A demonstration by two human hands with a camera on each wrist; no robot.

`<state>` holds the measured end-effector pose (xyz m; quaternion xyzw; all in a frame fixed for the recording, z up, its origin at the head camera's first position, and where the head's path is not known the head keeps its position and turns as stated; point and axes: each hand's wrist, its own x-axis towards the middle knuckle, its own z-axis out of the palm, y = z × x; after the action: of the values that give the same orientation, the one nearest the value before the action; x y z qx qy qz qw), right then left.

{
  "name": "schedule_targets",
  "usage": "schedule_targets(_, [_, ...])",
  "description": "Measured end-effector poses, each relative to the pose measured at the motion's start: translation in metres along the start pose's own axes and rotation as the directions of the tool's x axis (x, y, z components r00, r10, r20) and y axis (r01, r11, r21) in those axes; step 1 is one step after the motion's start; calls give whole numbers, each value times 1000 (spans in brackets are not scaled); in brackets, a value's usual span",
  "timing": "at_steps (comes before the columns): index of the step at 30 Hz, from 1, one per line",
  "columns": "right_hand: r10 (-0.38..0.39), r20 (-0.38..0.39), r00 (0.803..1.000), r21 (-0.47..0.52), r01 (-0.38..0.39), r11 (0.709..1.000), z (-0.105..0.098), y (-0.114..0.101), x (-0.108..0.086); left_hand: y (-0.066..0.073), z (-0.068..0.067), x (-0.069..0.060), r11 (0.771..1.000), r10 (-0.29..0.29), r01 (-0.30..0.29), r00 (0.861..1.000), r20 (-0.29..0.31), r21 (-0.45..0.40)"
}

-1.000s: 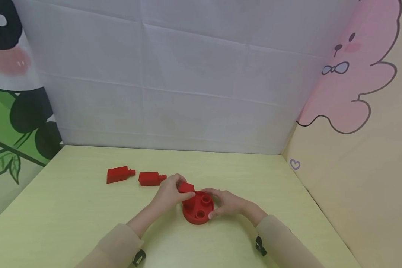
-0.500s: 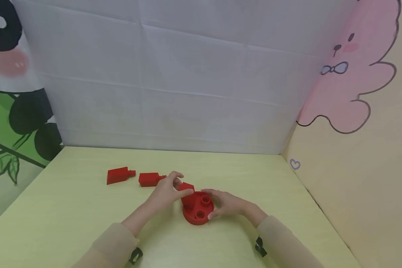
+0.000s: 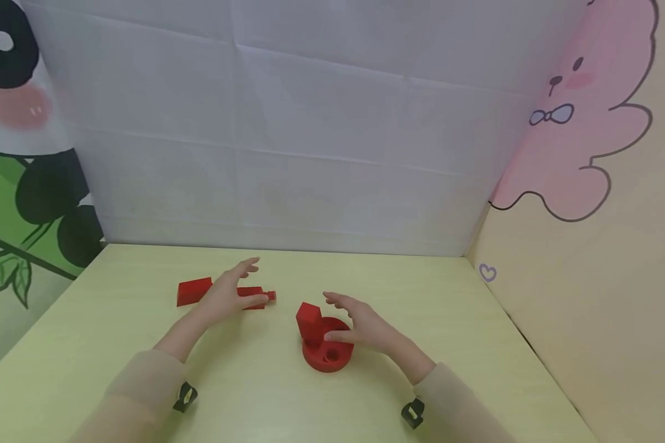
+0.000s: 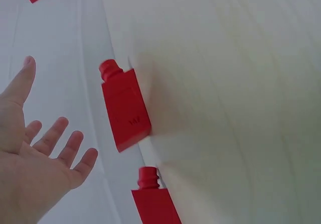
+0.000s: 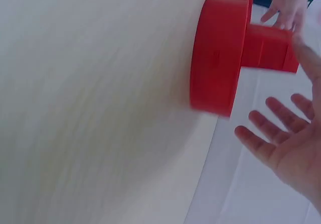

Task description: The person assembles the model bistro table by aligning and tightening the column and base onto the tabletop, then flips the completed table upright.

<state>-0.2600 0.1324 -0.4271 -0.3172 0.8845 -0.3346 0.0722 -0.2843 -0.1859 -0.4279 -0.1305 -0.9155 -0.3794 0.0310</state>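
A round red base (image 3: 317, 364) with sockets stands on the table, and a red bottle-shaped block (image 3: 309, 321) rises upright from its left side. Two similar red blocks with ridged necks lie to the left: a nearer block (image 4: 125, 108) and a farther left block (image 3: 193, 291). Over these lying blocks hovers my left hand (image 3: 224, 300), fingers spread, holding nothing; it partly covers both in the head view. My right hand (image 3: 368, 323) is beside the base with fingers extended and thumb over its rim, gripping nothing. Contact with the base cannot be told.
The pale yellow table (image 3: 432, 295) reaches back to a white cloth (image 3: 310, 123). At the right is a beige wall (image 3: 604, 277) with a pink bear drawing; a panda picture (image 3: 39, 184) is at the left.
My left hand has let go of the upright block and moved left and back over the lying blocks. My right hand has loosened from the base's rim and opened wider.
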Motion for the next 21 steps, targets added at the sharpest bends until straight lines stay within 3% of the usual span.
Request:
schedule_targets(5, [37, -108, 993, 44, -32, 999, 19, -21, 6, -22, -8, -1, 999, 24, -24, 999, 22, 24])
schedule_targets(11, [117, -221, 968, 84, -101, 991, 36, -41, 12, -41, -11, 0, 999, 25, -27, 997, 74, 29])
schedule_targets(21, [194, -371, 908, 78, -177, 981, 46, -56, 23, -53, -13, 4, 999, -28, 25, 989, 143, 27])
